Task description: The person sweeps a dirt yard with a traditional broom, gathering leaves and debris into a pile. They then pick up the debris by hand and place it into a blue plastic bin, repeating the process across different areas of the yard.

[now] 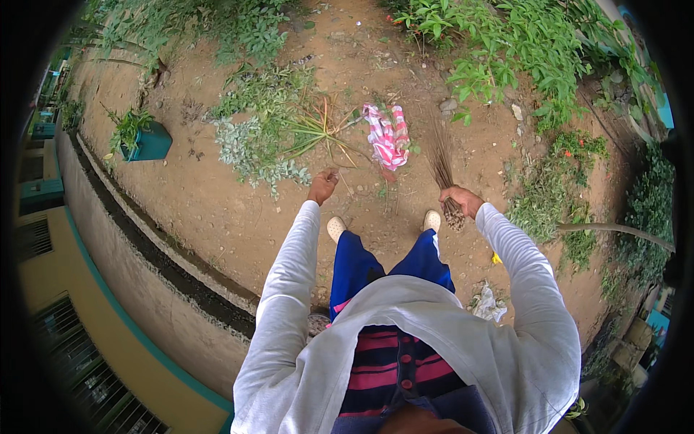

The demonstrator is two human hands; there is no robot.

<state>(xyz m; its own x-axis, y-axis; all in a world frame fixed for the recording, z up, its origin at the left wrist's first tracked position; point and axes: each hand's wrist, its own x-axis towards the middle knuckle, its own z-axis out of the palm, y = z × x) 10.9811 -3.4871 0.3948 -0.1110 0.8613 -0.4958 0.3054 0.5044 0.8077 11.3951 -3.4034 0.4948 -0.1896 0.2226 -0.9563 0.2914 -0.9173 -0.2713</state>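
Note:
My right hand (461,200) is wrapped round the bound end of a stick broom (442,163), a bundle of thin brown ribs. The broom's loose tips point away from me, just above the dirt. My left hand (323,186) hangs in front of my left foot with its fingers curled together; whether anything small sits in them is hidden. Beyond it lies a pile of cut greenery (249,141) with long strappy leaves (316,134). A red-and-white striped plastic bag (388,137) lies crumpled to the right of the leaves, between my two hands.
At the left stands a green planter (147,141) with a plant in it, near a concrete gutter (166,249) along a building. Leafy bushes (506,58) grow at the far right. A crumpled white plastic bag (489,304) lies by my right side. A thin trunk (614,228) leans at the right.

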